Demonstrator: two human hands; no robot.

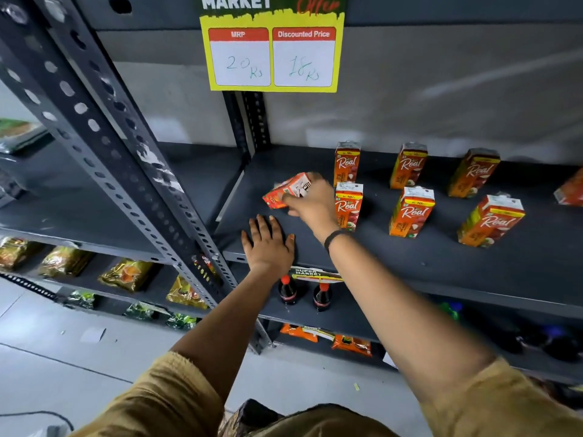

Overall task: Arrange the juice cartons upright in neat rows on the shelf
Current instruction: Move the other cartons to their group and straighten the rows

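Left hand (pixel 268 242) is laid flat, palm down and fingers spread, on the front lip of the shelf (pixel 441 266) at centre frame; nothing is gripped in it, and it appears to be used as a brace. Just beyond it, the right hand (pixel 310 200) is wrapped over a tilted carton (pixel 285 190), grasped from above by its upper end, with the carton tipped toward the left and blurred, so exact finger placement cannot be made out. A dark band (pixel 334 238) is worn at that wrist

Farther right across the mid frame, a front row of three standing cartons (pixel 411 212) is seen, well apart from one another; behind them a back row of three more (pixel 408 165) stands near the rear wall. One further carton (pixel 571 192) is cut off at the right edge, seemingly lying down

Handling judgement: small, stiff paperboard bricks, probably light enough for one hand, with smooth printed faces that could slip. A pinch across the two broad faces near mid-height is judged best; squeezing hard near the folded top seam is to be avoided. Narrow bases are easily toppled when neighbours are nudged
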